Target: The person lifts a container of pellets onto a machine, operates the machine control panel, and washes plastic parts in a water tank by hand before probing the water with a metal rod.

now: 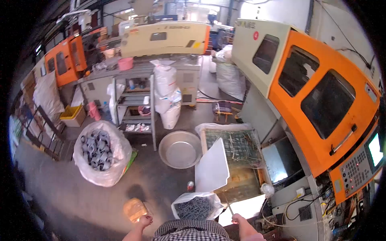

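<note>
My right hand (240,219) is closed around the end of a thin, stick-like tool (229,205), which points forward over a bright white surface. What kind of tool it is does not show clearly. My left hand (146,220) is curled closed beside a tan, plastic-looking bundle (134,209); anything between those fingers is too small to make out. Between my hands, in front of the checked cloth at my waist, stands a white sack (177,209) full of thin grey plastic pieces (195,207). A white board (213,166) leans at a tilt behind it.
An orange-and-cream machine (277,76) with a control panel (356,168) stands at right. Ahead are a metal basin (179,149) and a tray of greenish, netted material (231,142). A large bag of grey fittings (86,172), a can (190,186) and a step rack (138,100) stand left.
</note>
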